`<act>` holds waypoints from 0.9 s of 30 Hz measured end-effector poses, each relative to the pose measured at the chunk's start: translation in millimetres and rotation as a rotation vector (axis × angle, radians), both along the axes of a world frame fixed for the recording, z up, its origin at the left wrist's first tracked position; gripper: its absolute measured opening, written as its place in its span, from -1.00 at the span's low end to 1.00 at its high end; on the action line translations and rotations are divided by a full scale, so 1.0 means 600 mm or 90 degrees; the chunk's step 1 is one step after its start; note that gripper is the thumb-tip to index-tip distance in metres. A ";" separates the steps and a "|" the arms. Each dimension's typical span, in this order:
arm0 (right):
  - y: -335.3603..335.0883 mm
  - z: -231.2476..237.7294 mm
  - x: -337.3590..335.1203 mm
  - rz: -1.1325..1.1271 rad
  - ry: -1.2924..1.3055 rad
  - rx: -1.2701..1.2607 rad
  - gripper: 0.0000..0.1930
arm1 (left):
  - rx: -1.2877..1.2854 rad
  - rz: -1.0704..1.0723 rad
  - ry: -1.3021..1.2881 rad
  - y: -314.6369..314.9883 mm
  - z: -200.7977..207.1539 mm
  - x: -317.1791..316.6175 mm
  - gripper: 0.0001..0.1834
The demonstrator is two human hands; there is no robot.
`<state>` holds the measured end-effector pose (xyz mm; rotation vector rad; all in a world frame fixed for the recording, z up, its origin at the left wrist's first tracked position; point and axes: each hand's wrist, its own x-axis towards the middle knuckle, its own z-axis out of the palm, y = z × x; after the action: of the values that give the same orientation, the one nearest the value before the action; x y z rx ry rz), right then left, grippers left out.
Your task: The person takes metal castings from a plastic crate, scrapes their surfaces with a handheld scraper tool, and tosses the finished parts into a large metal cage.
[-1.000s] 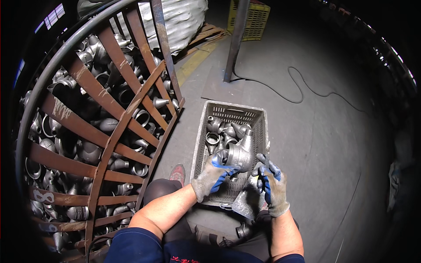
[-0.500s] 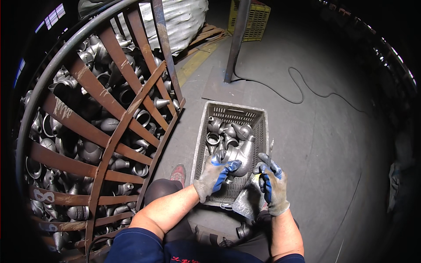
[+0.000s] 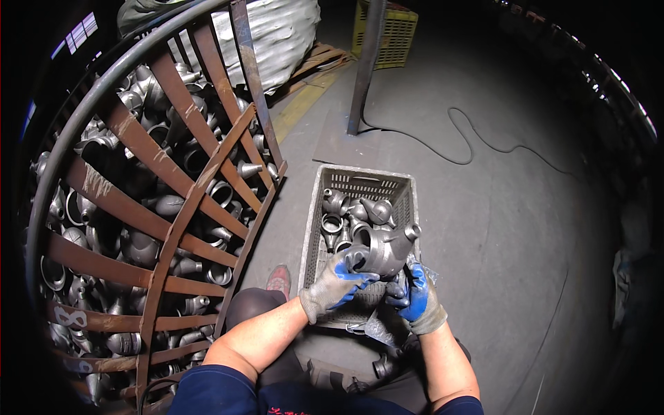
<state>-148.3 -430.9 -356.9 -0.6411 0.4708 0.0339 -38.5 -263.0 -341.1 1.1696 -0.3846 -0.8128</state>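
Note:
Over the near half of a grey plastic crate [image 3: 311, 245], my gloved left hand [image 3: 339, 283] grips a grey metal casting [image 3: 387, 252]. It has a rounded body, a wide round opening facing left and a narrow neck pointing up and right. Close against the casting's lower right side is my right hand [image 3: 418, 297], also gloved, with curled fingers. What it holds is mostly hidden behind the fingers. Several similar castings [image 3: 377, 211] lie in the far part of the crate. A crumpled clear plastic sheet [image 3: 385, 328] hangs at the crate's near edge, below my right hand.
On the left stands a large rusty barred metal bin [image 3: 166, 280], heaped with castings. Beyond the crate a metal post [image 3: 363, 83] rises from a floor plate, with a black cable [image 3: 432, 149] trailing right. Farther back are a yellow crate [image 3: 391, 38] and a white sack [image 3: 277, 41].
The casting has turned in my left hand, its neck tipping from upward to the right. My right hand has moved in against it, and the thin pointed tool it held no longer shows.

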 end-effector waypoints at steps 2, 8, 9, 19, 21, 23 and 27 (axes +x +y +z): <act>-0.005 -0.004 0.003 -0.048 0.000 0.205 -0.71 | 0.036 -0.025 -0.048 0.001 0.009 0.002 -0.57; -0.013 0.010 0.010 -0.060 -0.031 0.178 -0.78 | 0.030 -0.097 -0.023 0.003 0.020 0.011 -0.65; -0.013 0.012 0.011 -0.078 -0.004 0.139 -0.77 | 0.009 -0.113 -0.023 0.004 0.018 0.013 -0.67; -0.018 0.006 0.016 -0.068 -0.144 0.122 -0.47 | -0.054 -0.090 0.080 0.006 0.028 0.014 -0.65; -0.018 0.011 0.015 -0.063 -0.150 0.090 -0.44 | -0.119 -0.111 0.165 0.011 0.045 0.014 -0.65; -0.019 0.020 0.013 -0.064 -0.160 0.061 -0.40 | -0.081 -0.122 0.153 0.016 0.061 0.021 -0.67; -0.020 0.037 0.017 -0.023 -0.187 -0.074 -0.31 | 0.037 -0.105 0.096 0.023 0.063 0.023 -0.71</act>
<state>-137.8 -442.7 -334.4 -0.7380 0.2021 -0.1218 -24.5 -249.0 -303.1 1.1322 -0.3380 -1.0551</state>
